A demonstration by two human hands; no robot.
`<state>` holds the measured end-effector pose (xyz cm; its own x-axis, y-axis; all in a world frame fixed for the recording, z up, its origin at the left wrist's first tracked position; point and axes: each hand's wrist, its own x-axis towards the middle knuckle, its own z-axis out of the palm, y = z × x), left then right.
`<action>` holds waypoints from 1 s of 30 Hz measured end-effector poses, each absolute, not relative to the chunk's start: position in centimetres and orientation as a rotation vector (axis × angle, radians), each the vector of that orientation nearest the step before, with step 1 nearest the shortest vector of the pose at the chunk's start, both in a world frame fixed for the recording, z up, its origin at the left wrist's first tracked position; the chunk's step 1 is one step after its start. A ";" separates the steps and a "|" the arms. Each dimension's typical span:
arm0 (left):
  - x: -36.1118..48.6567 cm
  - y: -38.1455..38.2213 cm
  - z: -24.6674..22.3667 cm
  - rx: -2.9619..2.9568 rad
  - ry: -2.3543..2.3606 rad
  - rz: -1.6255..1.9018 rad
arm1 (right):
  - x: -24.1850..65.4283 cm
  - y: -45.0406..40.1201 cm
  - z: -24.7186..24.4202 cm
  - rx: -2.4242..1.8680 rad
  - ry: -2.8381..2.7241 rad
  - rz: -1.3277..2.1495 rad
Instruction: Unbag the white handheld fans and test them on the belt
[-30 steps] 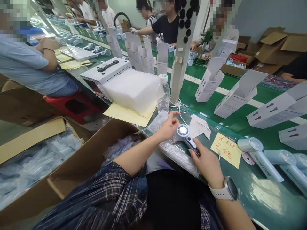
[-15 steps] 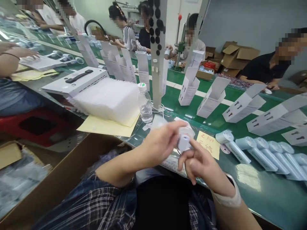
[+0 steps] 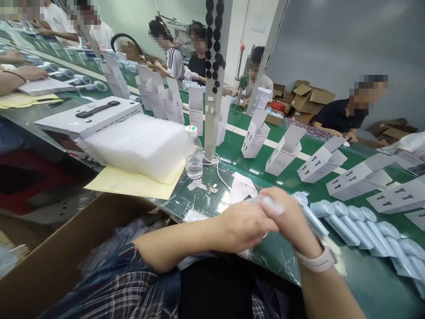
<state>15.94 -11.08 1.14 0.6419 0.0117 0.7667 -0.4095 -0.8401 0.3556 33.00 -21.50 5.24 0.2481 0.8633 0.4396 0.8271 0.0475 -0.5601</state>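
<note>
My left hand (image 3: 241,226) is closed with its fingers curled, and it touches my right hand above the green table. Whatever lies inside the left fist is mostly hidden; a bit of something white shows below its fingertips. My right hand (image 3: 285,210) is closed too, bent over the left one, with a crumpled translucent plastic piece (image 3: 272,204) at its fingers, blurred by motion. A white paper-like piece (image 3: 242,187) and a flat metal-coloured strip (image 3: 203,187) lie on the table beyond my hands. Light blue handheld devices (image 3: 338,221) lie in a row right of my right hand.
Open white boxes (image 3: 283,150) stand along the green conveyor (image 3: 232,153). A water bottle (image 3: 193,155) stands by the metal post (image 3: 212,110), next to a stack of white foam-like sheets (image 3: 139,146). At lower left is a cardboard box (image 3: 69,248) holding clear plastic bags. Several co-workers sit around.
My hands have come together and closed; before, they were apart with a small white device between the fingers, which is now hidden. The yellow note is no longer visible. The view has shifted.
</note>
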 end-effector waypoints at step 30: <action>5.0 0.4 0.7 2.334 0.802 2.097 | 53.8 -9.3 13.8 -2.562 -1.250 -0.465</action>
